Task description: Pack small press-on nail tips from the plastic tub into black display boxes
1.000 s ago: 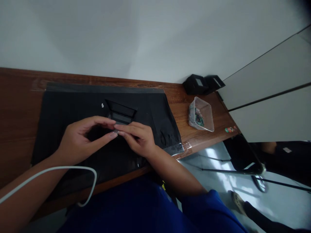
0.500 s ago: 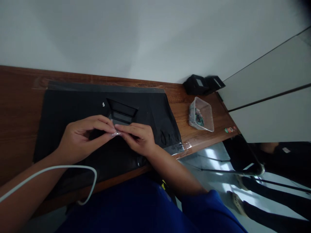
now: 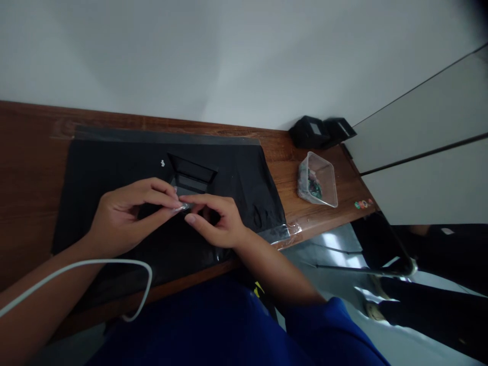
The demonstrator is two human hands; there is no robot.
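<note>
Clear, plastic-looking piece (image 3: 184, 207), pinched above the black mat (image 3: 99, 165)

My left hand (image 3: 124, 216) nips it between thumb and fingertips; my right hand (image 3: 223, 221), thumb parted from forefinger, is at its edge. A light, steady pinch should stop it slipping.

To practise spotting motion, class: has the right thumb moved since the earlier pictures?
Yes: the right thumb has shifted toward the near edge of the black mat.

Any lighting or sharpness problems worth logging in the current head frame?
Head view: dim overall, with soft shadows on the wall; head view: glare on the floor and shine on the clear tape; head view: the dark mat hides detail; head view: the small shiny item in the left hand is too indistinct to identify.
</note>
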